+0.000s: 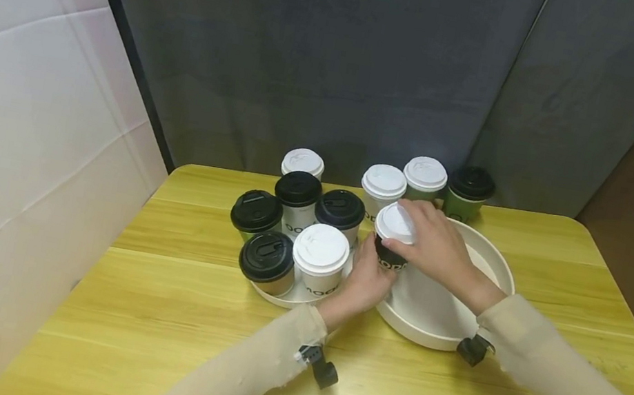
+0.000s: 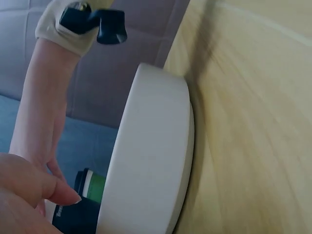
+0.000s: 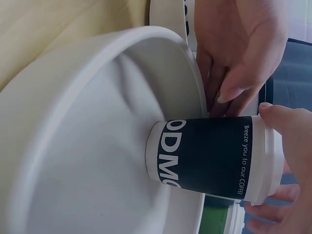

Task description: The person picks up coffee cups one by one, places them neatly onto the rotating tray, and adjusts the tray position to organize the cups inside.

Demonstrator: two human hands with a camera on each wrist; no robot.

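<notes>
My right hand (image 1: 441, 243) grips a black paper coffee cup (image 3: 214, 156) by its white lid (image 1: 395, 221) from above. The cup stands upright at the left side of the round white tray (image 1: 434, 325), its base at the tray floor. Close beside the cup is my left hand (image 1: 365, 282), its fingers loosely extended. In the right wrist view the left thumb stands apart from the cup; whether the other fingertips touch it, I cannot tell. Just left of that hand is a white-lidded cup (image 1: 320, 254).
Several black-lidded cups (image 1: 267, 257) stand with it on a second white tray (image 1: 277, 300). Along the back are white-lidded cups (image 1: 385, 181) and a green cup (image 1: 462, 208) with a black lid. A dark curtain (image 1: 316, 51) hangs behind the wooden table (image 1: 142, 336).
</notes>
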